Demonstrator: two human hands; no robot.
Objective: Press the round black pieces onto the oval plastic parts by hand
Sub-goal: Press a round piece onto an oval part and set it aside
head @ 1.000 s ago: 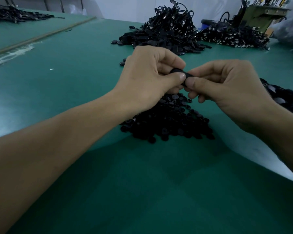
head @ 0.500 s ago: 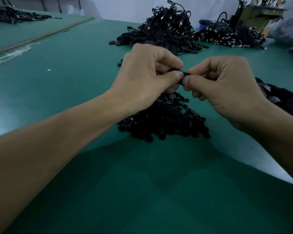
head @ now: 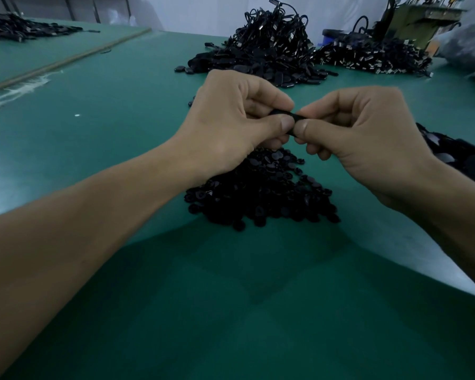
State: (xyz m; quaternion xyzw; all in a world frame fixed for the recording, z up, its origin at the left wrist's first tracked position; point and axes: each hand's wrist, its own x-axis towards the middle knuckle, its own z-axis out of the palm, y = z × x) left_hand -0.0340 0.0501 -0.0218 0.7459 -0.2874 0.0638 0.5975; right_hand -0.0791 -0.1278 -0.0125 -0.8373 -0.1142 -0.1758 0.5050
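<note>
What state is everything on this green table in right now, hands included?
Left hand: pinches the black part, fingers curled.
Right hand: pinches the same part from the other side.
Black part: held above the table between both hands, mostly hidden.
Pile of round black pieces: loose heap on the table, below the hands.
Tangled pile: heaped at the far side, untouched.

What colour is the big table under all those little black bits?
The table is green, a dark teal shade. The head view, the only one, shows it.
</note>
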